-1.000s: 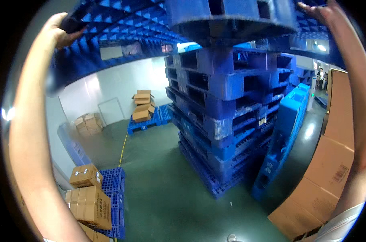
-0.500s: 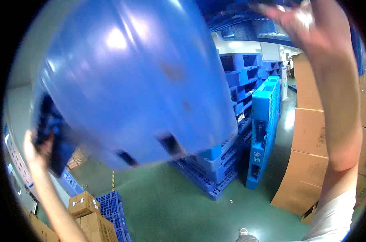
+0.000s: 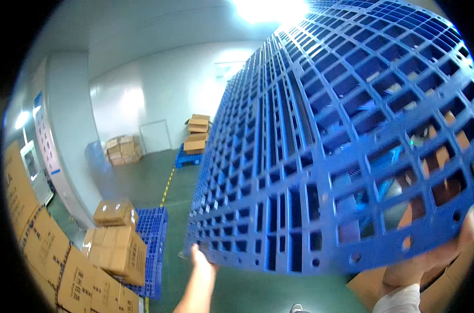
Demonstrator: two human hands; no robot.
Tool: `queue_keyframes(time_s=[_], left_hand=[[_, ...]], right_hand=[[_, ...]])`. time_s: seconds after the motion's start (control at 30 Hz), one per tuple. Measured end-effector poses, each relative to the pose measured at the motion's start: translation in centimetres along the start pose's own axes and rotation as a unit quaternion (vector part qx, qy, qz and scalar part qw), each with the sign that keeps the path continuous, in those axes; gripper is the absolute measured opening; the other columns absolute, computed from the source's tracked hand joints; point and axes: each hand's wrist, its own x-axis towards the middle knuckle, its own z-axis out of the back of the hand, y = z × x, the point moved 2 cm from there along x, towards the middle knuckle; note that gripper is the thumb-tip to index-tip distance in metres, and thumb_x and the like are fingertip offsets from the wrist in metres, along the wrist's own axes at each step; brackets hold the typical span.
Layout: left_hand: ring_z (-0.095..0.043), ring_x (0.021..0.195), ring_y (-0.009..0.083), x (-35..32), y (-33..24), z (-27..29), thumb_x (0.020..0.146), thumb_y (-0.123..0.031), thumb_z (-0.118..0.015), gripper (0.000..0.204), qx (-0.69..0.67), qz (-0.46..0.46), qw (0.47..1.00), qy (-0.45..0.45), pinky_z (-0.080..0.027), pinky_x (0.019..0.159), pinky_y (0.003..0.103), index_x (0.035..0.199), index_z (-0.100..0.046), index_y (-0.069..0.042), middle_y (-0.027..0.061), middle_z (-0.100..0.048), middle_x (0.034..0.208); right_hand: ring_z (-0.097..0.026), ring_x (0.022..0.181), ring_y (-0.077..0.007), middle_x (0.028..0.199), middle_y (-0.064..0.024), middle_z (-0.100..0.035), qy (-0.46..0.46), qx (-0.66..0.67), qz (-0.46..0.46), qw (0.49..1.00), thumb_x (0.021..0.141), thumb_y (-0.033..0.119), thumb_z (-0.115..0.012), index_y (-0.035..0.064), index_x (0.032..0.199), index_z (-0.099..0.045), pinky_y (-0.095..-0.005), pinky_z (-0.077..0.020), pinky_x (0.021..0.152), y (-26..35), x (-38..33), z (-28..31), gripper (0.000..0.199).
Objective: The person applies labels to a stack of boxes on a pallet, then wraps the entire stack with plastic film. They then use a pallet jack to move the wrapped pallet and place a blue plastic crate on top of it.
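A large blue plastic pallet [image 3: 331,255] with an open grid deck is held up, tilted, in front of me and fills the right half of the view. My left hand [image 3: 201,261] grips its lower left corner, with the thumb on the near face. At the lower right, my right hand [image 3: 438,258] closes around the bottom edge, fingers coming up over it. Parts of the area behind show only through the grid holes.
Left of me, cartons [image 3: 114,253] sit on a blue floor pallet [image 3: 152,261], and a carton stack [image 3: 54,255] rises at the lower left. A white pillar [image 3: 70,135] stands behind them. Farther off are open boxes [image 3: 196,142] and a carton pile [image 3: 123,150]. A yellow-black floor line [image 3: 167,189] runs between.
The view has swung left, and the pallet now shows its grid deck to me. My right hand has come down from the top to the pallet's lower edge.
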Motion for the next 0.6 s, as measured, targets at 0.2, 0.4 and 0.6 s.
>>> queue_keyframes(time_s=[0.2,0.4,0.6], left_hand=[[-0.061,0.104,0.0339,-3.8,19.7,4.3,0.098,-0.037,-0.033,0.050,-0.024,0.158,0.986,-0.052,-0.052,0.084,0.051,0.126,-0.052,0.000,0.0186,-0.061,0.118],[-0.060,0.104,0.0341,-10.0,29.2,6.1,0.098,-0.037,-0.034,0.050,-0.062,0.224,0.959,-0.159,-0.052,0.085,0.051,0.127,-0.052,-0.001,0.0185,-0.061,0.119],[-0.060,0.104,0.0342,-14.5,34.4,7.4,0.098,-0.038,-0.036,0.051,-0.057,0.299,0.910,-0.281,-0.051,0.085,0.051,0.128,-0.051,-0.001,0.0184,-0.060,0.120]], right_hand=[[-0.057,0.111,-0.0237,0.117,-0.0119,-0.058,-0.010,-0.050,-0.136,0.989,0.069,0.020,-0.062,0.0040,0.115,-0.056,-0.0429,-0.0492,0.094,-3.1,-0.8,0.6,0.050],[-0.054,0.113,-0.0257,0.117,-0.0098,-0.056,0.010,-0.016,-0.262,0.965,0.057,0.014,-0.065,0.0044,0.113,-0.056,-0.0429,-0.0477,0.096,-10.8,7.5,2.6,0.058],[-0.056,0.104,-0.0285,0.119,-0.0170,-0.057,-0.037,-0.186,-0.405,0.895,0.062,0.017,-0.062,-0.0013,0.133,-0.046,-0.0420,-0.0506,0.087,-23.6,10.4,10.9,0.075]])
